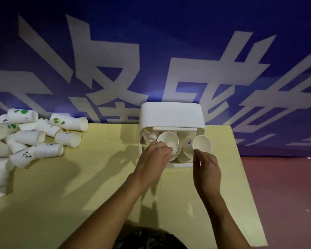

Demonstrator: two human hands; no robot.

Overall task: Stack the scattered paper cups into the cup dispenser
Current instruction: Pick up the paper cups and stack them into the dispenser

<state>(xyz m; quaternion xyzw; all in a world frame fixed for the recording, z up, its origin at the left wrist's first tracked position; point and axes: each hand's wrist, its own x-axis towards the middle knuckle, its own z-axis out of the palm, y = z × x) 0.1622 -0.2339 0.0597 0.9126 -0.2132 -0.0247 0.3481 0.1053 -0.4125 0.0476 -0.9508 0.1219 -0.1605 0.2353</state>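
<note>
A white cup dispenser [171,114] stands at the table's far edge, its front opening showing stacked cups inside. My left hand [153,159] grips a white paper cup [167,139] at the opening, mouth facing me. My right hand [206,169] pinches the rim of a second white cup [202,143] at the dispenser's right side. A pile of scattered paper cups [31,139], some with green or panda prints, lies on the table's left.
The yellow table [79,186] ends at its right edge near the dispenser, with reddish floor [285,194] beyond. A blue wall with large white characters [115,69] rises directly behind the table.
</note>
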